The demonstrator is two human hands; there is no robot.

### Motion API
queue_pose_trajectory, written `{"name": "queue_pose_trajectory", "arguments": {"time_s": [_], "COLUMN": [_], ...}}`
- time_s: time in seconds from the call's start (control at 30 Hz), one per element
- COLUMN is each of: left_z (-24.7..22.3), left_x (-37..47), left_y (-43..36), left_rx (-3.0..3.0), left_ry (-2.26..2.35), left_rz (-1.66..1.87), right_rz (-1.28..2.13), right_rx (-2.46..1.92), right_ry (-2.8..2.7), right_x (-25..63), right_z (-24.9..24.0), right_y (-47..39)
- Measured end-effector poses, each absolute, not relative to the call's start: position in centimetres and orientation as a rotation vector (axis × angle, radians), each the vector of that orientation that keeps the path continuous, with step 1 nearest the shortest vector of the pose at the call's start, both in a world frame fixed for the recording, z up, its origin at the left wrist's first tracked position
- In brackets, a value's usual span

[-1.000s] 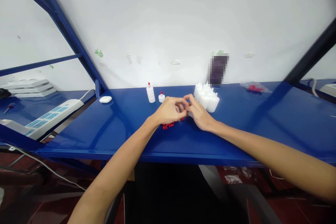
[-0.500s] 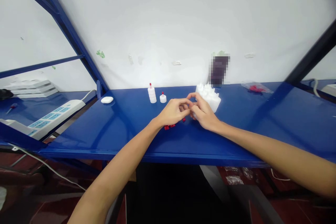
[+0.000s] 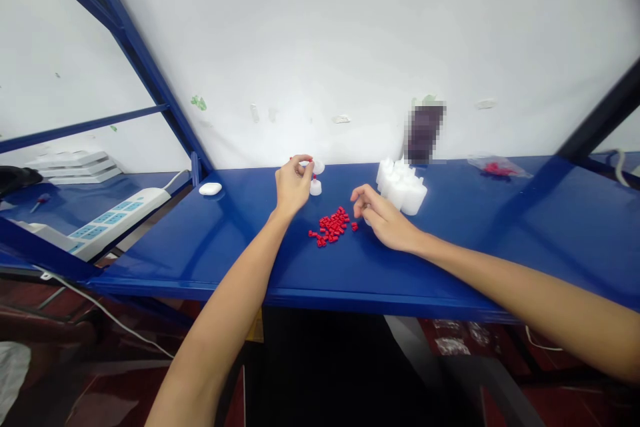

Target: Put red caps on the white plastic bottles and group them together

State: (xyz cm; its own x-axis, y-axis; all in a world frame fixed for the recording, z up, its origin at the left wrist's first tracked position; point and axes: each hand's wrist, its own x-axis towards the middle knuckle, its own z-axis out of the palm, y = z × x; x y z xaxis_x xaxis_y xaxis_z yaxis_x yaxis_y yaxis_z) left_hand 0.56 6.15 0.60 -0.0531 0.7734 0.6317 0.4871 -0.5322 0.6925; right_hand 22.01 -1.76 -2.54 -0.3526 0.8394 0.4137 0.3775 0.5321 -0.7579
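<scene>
My left hand (image 3: 293, 185) is closed in a pinch on a small white bottle (image 3: 319, 166) with a red cap, at the back of the blue table. Just below it, another white bottle (image 3: 315, 187) with a red-tipped nozzle stands upright. My left hand mostly covers the row of capped bottles behind it. My right hand (image 3: 383, 217) rests over the table with loosely curled fingers apart; no held thing can be made out. Left of it lies a pile of small red caps (image 3: 333, 225). Beyond its fingers stands a cluster of white bottles (image 3: 403, 187).
A white oval case (image 3: 211, 189) lies at the back left, near a power strip (image 3: 117, 220). A clear bag with red pieces (image 3: 499, 168) is at the back right. A dark pixelated object (image 3: 424, 133) leans on the wall. Blue frame posts (image 3: 150, 90) rise at the sides.
My hands, together over the red caps before, have parted. The left moved up and left to the standing bottles with a capped bottle. The right stayed nearly in place, and the red pile is uncovered.
</scene>
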Motion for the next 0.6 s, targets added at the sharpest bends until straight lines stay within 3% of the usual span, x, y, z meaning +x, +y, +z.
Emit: {"name": "queue_pose_trajectory", "arguments": {"time_s": [0.2,0.43,0.6], "left_z": [-0.5,-0.8,-0.4], "left_x": [0.0,0.2,0.6], "left_y": [7.5,7.5,6.6], "left_rx": [2.146,2.185,2.249], "left_ry": [1.55,1.62,1.531], "left_rz": [1.433,1.269,1.337], "right_rz": [0.615,0.076,0.267], "right_rx": [-0.946,-0.751,-0.749], "right_ry": [-1.926,-1.542,-1.318], "right_x": [21.8,26.3,29.4], "right_z": [-1.7,1.8,2.4], "right_y": [-2.5,-0.9,1.9]}}
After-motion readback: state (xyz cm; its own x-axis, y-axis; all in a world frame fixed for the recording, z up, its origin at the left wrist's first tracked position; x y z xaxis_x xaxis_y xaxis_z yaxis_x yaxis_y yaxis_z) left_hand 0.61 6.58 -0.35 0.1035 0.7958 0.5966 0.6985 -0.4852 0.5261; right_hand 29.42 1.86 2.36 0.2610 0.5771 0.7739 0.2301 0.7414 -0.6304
